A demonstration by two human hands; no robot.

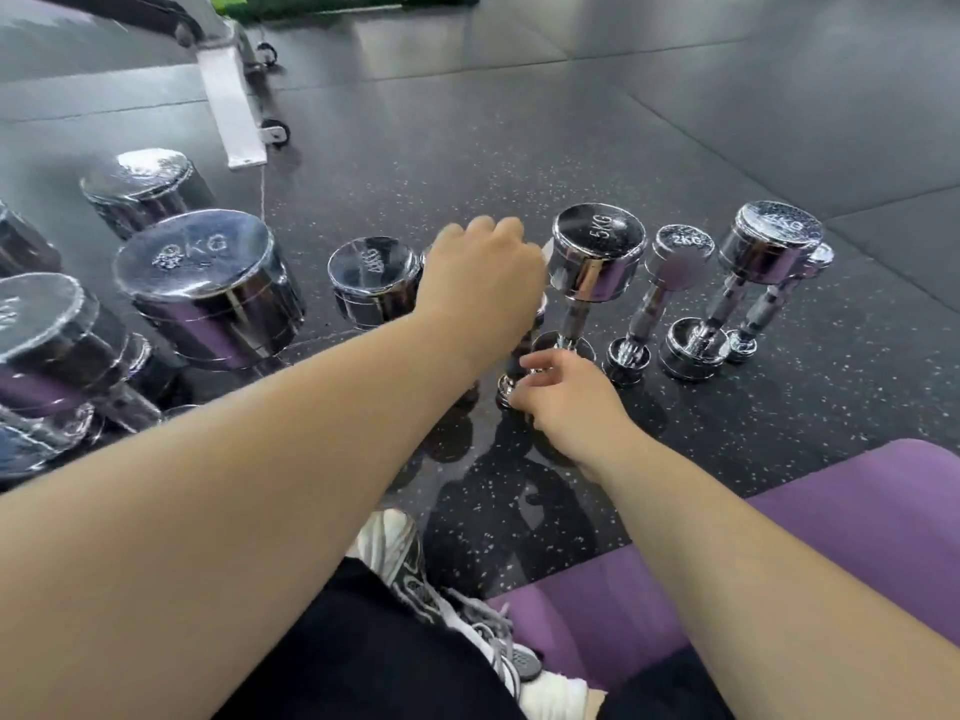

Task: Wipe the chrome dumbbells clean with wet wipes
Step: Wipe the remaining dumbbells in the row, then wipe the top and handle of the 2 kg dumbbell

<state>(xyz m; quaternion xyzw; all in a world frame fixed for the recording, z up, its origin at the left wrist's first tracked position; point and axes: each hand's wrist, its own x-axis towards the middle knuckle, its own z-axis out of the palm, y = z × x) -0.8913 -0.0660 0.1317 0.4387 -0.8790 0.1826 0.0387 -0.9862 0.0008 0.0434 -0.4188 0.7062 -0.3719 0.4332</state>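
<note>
Head view, step: I am judging the top is being wiped.
Left hand (480, 275): curling round the dumbbell (525, 345) top.
Right hand (563, 394): pinching its base.
Next: wiping the shaft between hands.

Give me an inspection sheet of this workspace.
Surface: black speckled rubber floor.
Job's things: chrome dumbbells standing on end, among them 5KG dumbbell; middle dumbbell in hand; wipe not clearly seen.
Clutter: purple mat.
Grips: left hand curled over the middle dumbbell's top; right hand holds its lower head.
Cables: thin line, maybe string, by the bench foot.
Surroundings: white bench leg with wheels.
</note>
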